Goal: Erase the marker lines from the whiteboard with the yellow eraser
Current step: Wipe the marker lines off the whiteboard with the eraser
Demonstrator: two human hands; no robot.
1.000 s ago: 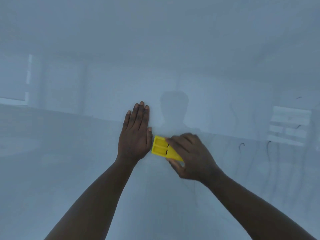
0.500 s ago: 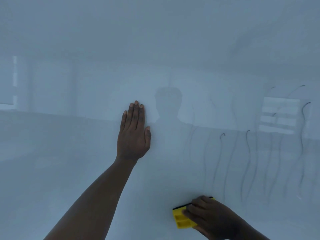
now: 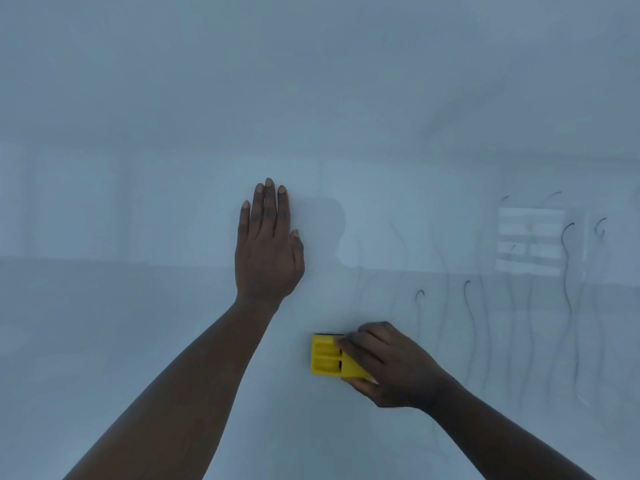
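The whiteboard (image 3: 138,168) fills the whole view. My right hand (image 3: 391,365) presses the yellow eraser (image 3: 325,356) flat against it, low and right of centre. My left hand (image 3: 268,247) lies flat on the board, palm down, fingers together, above and left of the eraser. Thin wavy dark marker lines (image 3: 568,265) run top to bottom on the right part of the board, to the right of the eraser; several are faint and smeared.
The glossy board reflects a bright window (image 3: 530,240) at the right and a person's dim outline (image 3: 332,223) beside my left hand. Left of my left arm the board shows no lines.
The right hand swept the eraser down from beside my left hand to the bottom of the view, then came part of the way back up. The left hand stayed flat on the board.
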